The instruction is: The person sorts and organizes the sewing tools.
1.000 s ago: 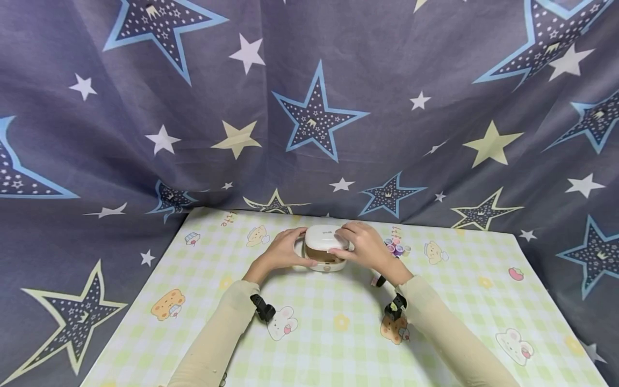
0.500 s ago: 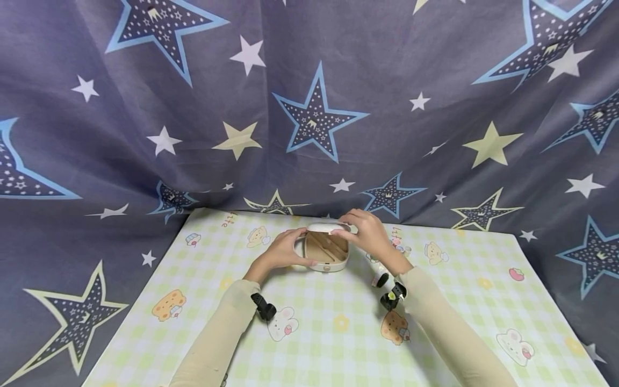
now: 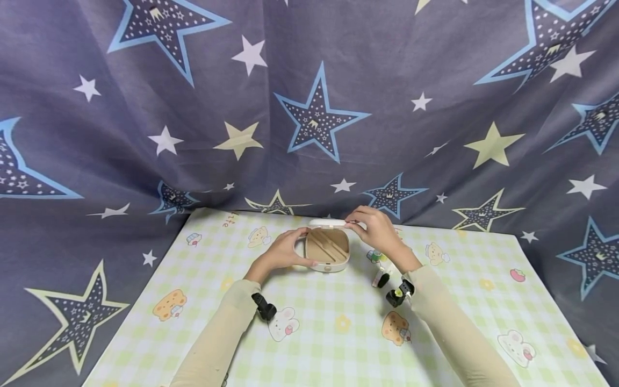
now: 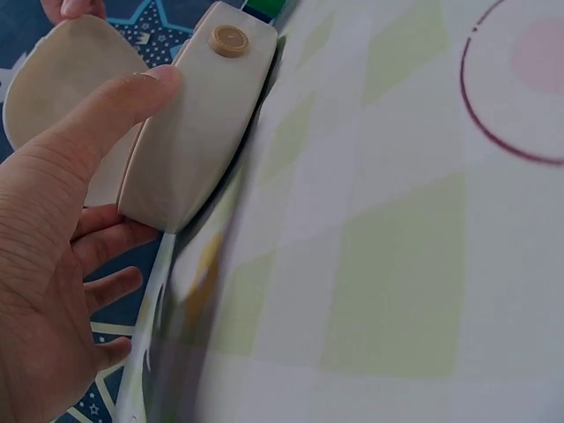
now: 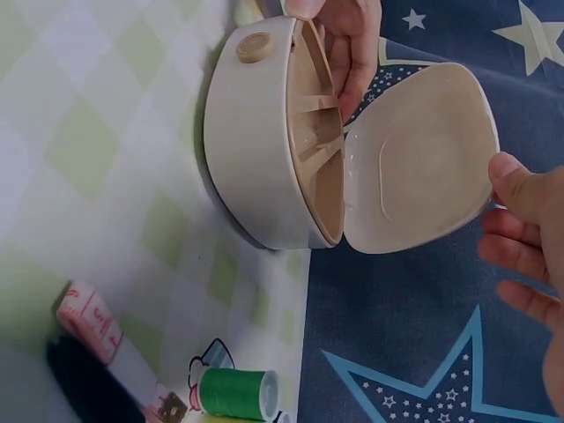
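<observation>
A small white storage box (image 3: 333, 266) stands on the table with its hinged lid (image 5: 432, 163) raised at the back. Inside is a beige tray (image 5: 304, 132) with dividers, and a round button (image 5: 255, 48) sits on the front. My left hand (image 3: 280, 251) grips the box's left side, thumb at the front rim and fingers round the back, as the left wrist view also shows. At the lid's free edge my right hand (image 3: 374, 231) pinches with thumb and fingertips.
Right of the box, under my right forearm, lie a green thread spool (image 5: 233, 393), a pink tape measure (image 5: 92, 319) and a dark rounded object (image 5: 88, 388). A checked cloth (image 3: 309, 333) covers the table. Behind its far edge hangs a star-patterned curtain (image 3: 406, 134).
The lid has swung up and back from partly raised to wide, exposing the tray. My right hand moved up and to the right with it, while the left stayed on the box.
</observation>
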### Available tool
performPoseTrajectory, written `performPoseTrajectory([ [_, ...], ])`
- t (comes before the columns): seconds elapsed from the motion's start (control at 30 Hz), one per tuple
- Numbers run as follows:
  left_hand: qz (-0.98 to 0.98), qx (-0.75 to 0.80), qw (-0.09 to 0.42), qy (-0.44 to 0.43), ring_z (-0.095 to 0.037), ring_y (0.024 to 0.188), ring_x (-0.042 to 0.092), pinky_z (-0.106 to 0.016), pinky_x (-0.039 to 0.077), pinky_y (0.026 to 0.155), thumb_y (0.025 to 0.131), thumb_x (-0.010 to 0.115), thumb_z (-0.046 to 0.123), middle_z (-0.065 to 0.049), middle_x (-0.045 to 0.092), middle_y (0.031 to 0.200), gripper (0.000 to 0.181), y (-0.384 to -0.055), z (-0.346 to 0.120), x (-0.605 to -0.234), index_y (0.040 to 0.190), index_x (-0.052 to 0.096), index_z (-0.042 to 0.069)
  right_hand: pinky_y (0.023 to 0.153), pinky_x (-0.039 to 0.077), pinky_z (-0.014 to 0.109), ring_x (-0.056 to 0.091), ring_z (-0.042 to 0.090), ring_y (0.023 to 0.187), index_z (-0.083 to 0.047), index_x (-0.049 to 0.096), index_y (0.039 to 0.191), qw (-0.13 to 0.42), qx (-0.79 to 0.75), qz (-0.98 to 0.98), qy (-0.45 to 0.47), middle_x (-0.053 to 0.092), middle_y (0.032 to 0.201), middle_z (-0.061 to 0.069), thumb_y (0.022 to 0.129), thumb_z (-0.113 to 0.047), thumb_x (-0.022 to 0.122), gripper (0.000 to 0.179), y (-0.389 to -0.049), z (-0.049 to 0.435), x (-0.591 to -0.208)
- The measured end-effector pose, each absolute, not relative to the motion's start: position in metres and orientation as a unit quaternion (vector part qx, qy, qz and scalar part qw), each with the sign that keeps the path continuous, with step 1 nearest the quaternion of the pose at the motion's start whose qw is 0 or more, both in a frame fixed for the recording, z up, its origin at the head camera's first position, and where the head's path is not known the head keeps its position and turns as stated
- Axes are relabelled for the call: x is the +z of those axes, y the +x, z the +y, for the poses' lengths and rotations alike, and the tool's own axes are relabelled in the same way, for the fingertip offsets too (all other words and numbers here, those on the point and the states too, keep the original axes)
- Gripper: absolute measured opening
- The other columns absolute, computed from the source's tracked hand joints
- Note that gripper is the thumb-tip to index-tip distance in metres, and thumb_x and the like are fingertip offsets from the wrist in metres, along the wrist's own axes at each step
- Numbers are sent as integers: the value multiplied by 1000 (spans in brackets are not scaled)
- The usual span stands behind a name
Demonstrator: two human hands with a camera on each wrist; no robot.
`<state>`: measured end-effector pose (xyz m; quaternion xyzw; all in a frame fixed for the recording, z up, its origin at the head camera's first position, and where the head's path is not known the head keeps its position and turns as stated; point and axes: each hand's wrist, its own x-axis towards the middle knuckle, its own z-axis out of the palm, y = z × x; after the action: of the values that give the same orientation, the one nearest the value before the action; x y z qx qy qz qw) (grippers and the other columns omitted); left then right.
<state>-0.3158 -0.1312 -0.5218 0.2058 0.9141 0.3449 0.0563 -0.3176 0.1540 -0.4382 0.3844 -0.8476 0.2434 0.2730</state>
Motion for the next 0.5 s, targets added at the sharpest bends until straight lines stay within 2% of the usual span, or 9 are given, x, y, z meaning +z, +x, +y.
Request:
performPoseTrajectory([
  [0.5, 915, 332, 58, 221, -32, 145, 43, -53, 29, 122, 71, 87, 55, -4, 49, 155, 99, -318, -133, -519, 153, 44, 20, 64, 55, 35, 69, 20, 76, -8, 80, 96, 226, 286, -877, 312, 74, 90, 6, 93, -19, 75, 13, -332, 151, -435],
])
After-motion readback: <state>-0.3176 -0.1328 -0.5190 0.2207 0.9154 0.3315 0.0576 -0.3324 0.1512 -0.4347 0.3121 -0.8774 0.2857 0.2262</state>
